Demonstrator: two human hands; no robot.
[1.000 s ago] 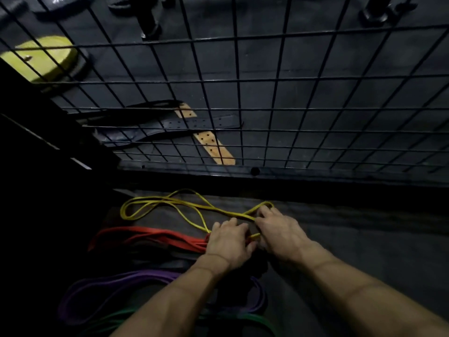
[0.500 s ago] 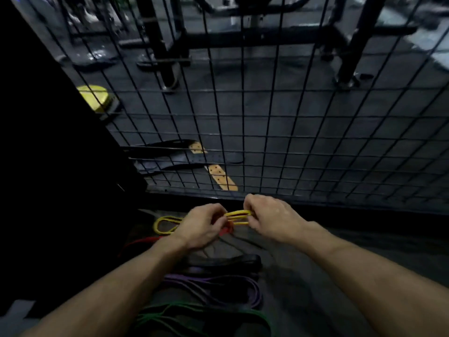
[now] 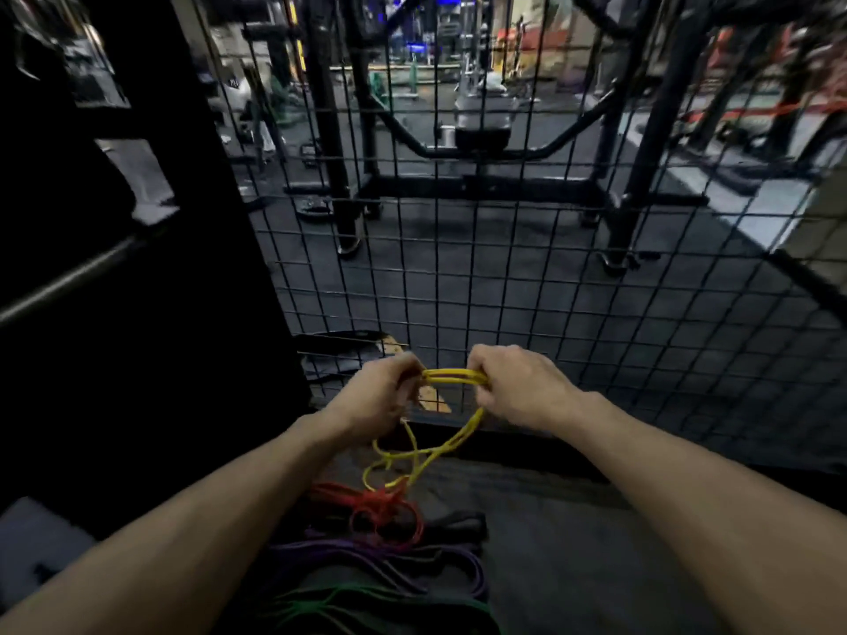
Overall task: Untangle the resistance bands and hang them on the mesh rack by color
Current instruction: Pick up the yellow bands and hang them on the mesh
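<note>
Head view: yellow band (image 3: 451,377), light, limp, stretchy; left hand (image 3: 382,396) and right hand (image 3: 518,387) fingers pinch its top loop; grip near snag.

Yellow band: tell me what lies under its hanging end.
The yellow band, held by both hands, dangles onto the red band. Below that lie purple and green bands on the dark floor. Whether yellow and red are knotted together cannot be seen.

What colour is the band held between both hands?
Yellow. The yellow band is pinched between the left hand and the right hand; the head view shows it clearly.
</note>
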